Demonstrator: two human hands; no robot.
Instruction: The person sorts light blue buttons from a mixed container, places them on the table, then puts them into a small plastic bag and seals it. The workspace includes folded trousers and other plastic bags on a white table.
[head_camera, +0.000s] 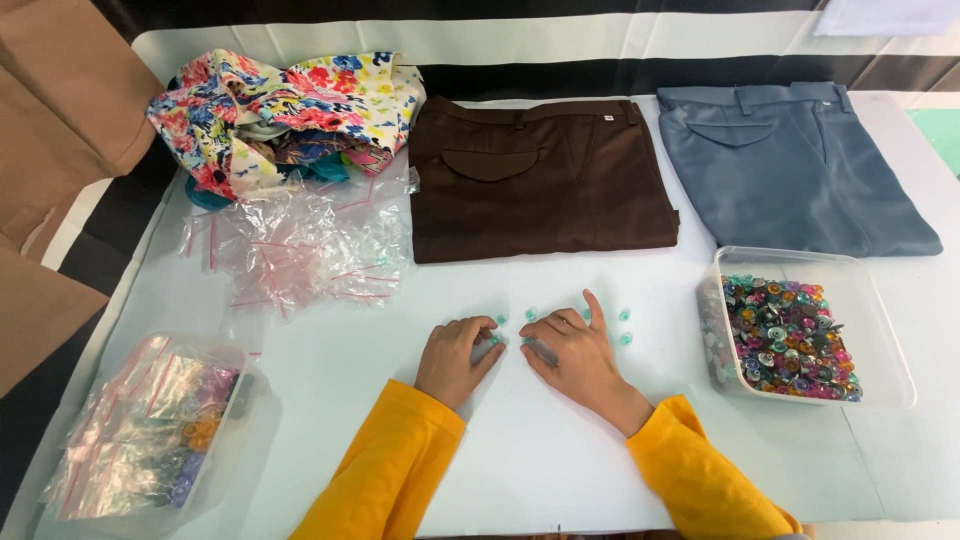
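Observation:
My left hand (456, 355) rests on the white table (560, 440), fingers curled over a small clear bag and a teal bead. My right hand (572, 352) lies beside it, index finger stretched out and the other fingers bent over another piece. Several small teal beads (624, 316) lie scattered on the table around both hands. Both arms wear yellow sleeves. What lies under the fingers is mostly hidden.
A clear tub of colourful beads (790, 335) stands at the right. Folded brown trousers (540, 180) and blue trousers (790, 165) lie at the back, with floral cloth (285, 110) and loose small plastic bags (300, 250) at the left. A tub of filled bags (150, 430) sits front left.

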